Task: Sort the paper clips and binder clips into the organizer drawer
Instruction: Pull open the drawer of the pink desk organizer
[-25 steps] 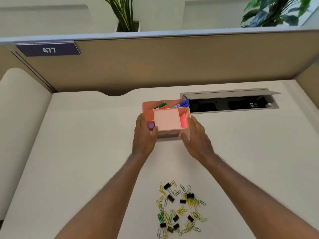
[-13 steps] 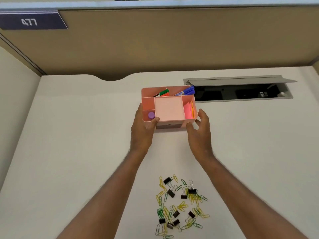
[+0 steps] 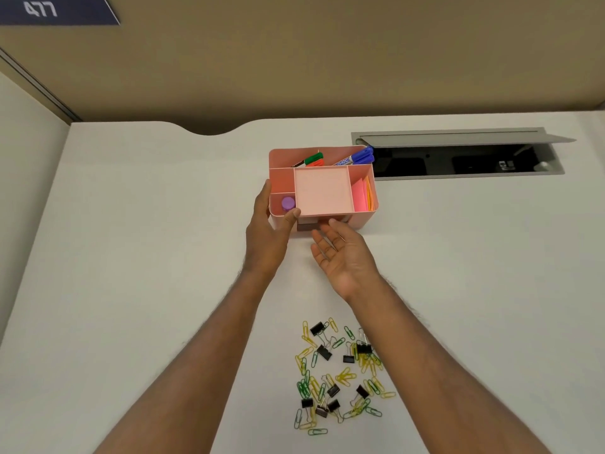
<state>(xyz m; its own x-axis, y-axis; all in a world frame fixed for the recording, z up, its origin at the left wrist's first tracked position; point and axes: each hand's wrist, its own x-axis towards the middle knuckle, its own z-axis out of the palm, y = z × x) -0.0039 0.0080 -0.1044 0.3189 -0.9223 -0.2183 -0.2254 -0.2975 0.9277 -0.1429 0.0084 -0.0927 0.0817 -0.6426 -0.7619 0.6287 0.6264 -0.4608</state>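
Note:
A pink desk organizer (image 3: 365, 221) stands on the white desk, with markers, sticky notes and a purple cap in its top compartments. My left hand (image 3: 270, 229) grips its front-left corner, thumb on the rim. My right hand (image 3: 343, 253) is palm up, fingers apart, with its fingertips at the drawer front (image 3: 307, 224) under the organizer. The drawer looks shut. A loose pile of yellow and green paper clips (image 3: 340, 376) mixed with black binder clips (image 3: 324, 352) lies on the desk nearer to me, between my forearms.
An open cable hatch (image 3: 458, 162) with a raised grey lid sits in the desk right behind the organizer. A tan partition (image 3: 294, 67) with a 477 sign closes the back. Bare desk surface (image 3: 147, 257) stretches to the left and right.
My right hand left the organizer's right side and came round to its front, palm turned up at the drawer. My left hand kept its hold. The camera tilted down.

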